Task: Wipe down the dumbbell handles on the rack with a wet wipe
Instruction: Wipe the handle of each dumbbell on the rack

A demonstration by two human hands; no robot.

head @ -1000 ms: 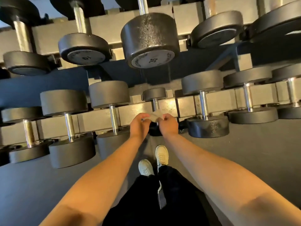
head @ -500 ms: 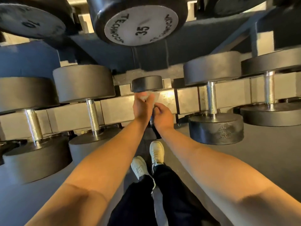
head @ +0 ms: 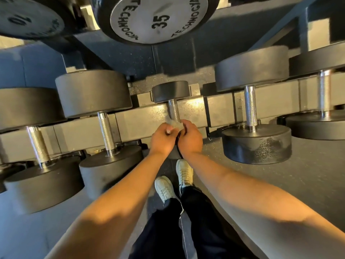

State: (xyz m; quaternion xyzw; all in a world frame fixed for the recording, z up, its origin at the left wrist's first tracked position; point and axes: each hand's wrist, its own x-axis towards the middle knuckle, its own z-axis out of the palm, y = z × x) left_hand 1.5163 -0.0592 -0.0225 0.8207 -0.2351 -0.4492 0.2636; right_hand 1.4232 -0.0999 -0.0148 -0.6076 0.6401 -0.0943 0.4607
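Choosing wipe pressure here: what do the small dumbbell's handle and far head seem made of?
Handle: bright silver with fine crosshatch knurling, so likely chromed or stainless steel. Far head: matte black with no gloss, probably a rubber or urethane coating; the look leaves that open.

We are in a gym, at its free-weights rack (head: pixel 186 58). The dumbbell stamped 35 (head: pixel 158 17), with a maker's name round its end plate, sits above us on the upper tier. To its left is a dumbbell marked 10 (head: pixel 31 21). Below it, a lower rail (head: pixel 141 116) carries a row of round black weights: a small dumbbell (head: pixel 171 91) straight beneath and bigger ones either side, each with a knurled steel handle (head: pixel 250 105). Under all that lies dark rubber flooring (head: pixel 308 174), where we stand in white trainers (head: pixel 164 187).
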